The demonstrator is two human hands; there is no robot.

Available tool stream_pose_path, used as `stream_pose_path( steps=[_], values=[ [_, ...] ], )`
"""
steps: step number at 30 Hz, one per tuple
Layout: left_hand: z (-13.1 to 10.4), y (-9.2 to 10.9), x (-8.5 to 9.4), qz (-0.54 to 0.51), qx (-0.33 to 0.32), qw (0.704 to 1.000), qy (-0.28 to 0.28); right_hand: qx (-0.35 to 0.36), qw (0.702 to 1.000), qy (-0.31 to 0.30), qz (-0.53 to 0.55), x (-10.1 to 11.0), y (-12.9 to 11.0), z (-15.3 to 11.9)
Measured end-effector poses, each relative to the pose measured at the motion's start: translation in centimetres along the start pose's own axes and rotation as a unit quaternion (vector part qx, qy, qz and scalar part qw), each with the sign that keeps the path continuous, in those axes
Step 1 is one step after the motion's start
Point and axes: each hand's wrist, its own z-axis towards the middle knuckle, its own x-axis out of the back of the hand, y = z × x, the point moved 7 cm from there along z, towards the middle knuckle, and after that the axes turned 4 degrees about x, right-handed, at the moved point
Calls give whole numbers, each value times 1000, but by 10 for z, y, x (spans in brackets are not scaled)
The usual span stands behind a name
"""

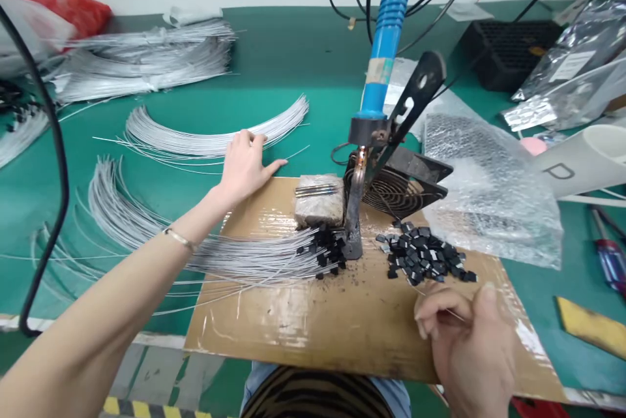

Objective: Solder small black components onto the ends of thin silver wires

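Observation:
My left hand (246,162) rests on the near edge of a curved bundle of thin white wires (195,137). Its thumb sticks out to the right, apart from the fingers; fingertips are partly hidden. My right hand (467,336) is closed in a pinch, just below a heap of small black connectors (425,253). From its fingers a thin wire-like strand (454,315) points toward the heap; what it is exactly is too fine to tell. Between the hands, more white wires (259,255) lie with black connectors (325,248) on their right ends.
A soldering iron with a blue handle (391,20) is fixed tip-down above the cardboard sheet (293,320). Behind it stand a small fan (396,186) and a wrapped block (317,209). Bubble wrap (489,190) and a white cup (587,160) lie right; tied wire bundles (151,59) lie back left.

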Motion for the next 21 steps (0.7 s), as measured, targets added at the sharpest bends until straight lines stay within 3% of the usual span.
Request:
stream_pose_path(
  steps=[4, 8, 15, 21],
  values=[
    [23, -9, -21, 19, 7, 1000, -1, 3, 999, -15, -29, 1, 5, 0],
    [27, -12, -23, 10, 1, 1000, -2, 5, 999, -40, -35, 6, 12, 3],
    [27, -18, 14, -101, 26, 994, 41, -1, 999, -22, -35, 7, 15, 1],
    [20, -13, 48, -225, 61, 972, 34, 14, 999, -16, -43, 6, 14, 0]
  ],
)
